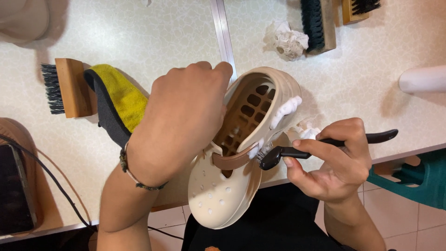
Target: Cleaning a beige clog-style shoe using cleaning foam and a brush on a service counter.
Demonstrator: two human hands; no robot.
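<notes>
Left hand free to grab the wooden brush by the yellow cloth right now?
Probably not as things stand. The left hand is wrapped around the beige clog, holding it up while the right hand works a small black brush on it. The wooden brush lies unobstructed beside the yellow cloth.

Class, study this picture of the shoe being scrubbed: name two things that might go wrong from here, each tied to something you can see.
1. White foam clings to the beige clog, which juts past the table edge; blobs could drop onto the dark lap below.
2. Only the left hand steadies the clog while the right hand works the small black brush; a wet, soapy shoe might slip.
</notes>
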